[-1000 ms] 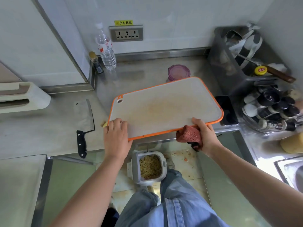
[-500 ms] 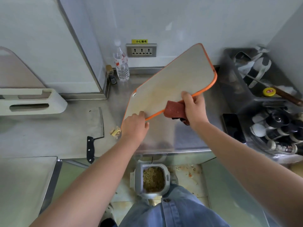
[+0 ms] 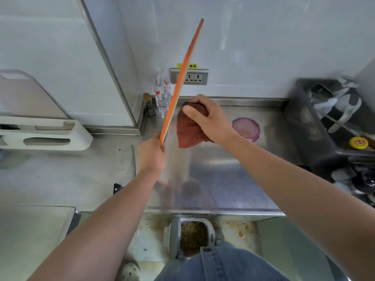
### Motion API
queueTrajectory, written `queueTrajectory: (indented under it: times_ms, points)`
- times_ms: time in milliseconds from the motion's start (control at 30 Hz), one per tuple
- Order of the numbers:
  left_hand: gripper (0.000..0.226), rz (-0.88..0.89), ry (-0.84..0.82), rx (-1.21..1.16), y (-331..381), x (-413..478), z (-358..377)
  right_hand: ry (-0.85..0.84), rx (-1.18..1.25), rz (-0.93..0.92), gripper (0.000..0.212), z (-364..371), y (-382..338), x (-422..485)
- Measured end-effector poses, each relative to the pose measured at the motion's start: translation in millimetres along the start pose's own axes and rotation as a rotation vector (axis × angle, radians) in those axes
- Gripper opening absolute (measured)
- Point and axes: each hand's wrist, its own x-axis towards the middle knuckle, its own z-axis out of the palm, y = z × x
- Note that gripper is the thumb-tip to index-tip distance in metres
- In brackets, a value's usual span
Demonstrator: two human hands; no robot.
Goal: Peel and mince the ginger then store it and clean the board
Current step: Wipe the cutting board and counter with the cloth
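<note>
Left grip (image 3: 151, 154) clamps the edge-on board (image 3: 181, 84) upright, tilted right; right grip (image 3: 205, 120) seemingly presses cloth (image 3: 187, 130).

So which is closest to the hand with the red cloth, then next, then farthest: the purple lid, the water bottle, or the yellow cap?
From the right hand:
1. Purple lid, just to its right on the counter.
2. Water bottle, left, behind the upright board.
3. Yellow cap, far right in the dark bin.

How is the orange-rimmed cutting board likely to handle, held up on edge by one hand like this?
The cutting board is thin and looks slightly bowed, though the wide lens may exaggerate that. The left hand alone holds it upright by a bottom corner, so it is probably light but could swing.
</note>
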Motion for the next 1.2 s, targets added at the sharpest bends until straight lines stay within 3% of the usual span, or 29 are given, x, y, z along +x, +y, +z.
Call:
queueTrajectory:
  times_ms: [100,200,500,700,1033,1200]
  points:
    - [0.025,-0.127,0.018,-0.011,-18.2,6.4,-10.4,0.122,0.007,0.172,0.019,-2.2,20.8,5.7]
    - [0.029,-0.256,0.046,-0.079,-39.5,11.6,-7.8,0.133,0.030,0.318,0.023,-3.4,37.4,5.3]
    - [0.032,-0.477,0.137,-0.310,-67.2,27.0,-8.5,0.152,0.000,0.498,0.025,13.7,80.2,4.6]
    - [0.034,-0.501,0.145,-0.351,-89.3,39.6,-10.0,0.136,0.045,0.642,0.026,32.1,109.2,5.7]
    - [0.029,-0.467,0.112,-0.260,-88.4,36.1,-9.8,0.113,0.128,0.655,0.020,53.9,112.5,8.7]
    - [0.038,-0.478,0.098,-0.195,-93.0,38.2,-4.8,0.106,0.135,0.656,0.020,57.2,113.1,9.9]
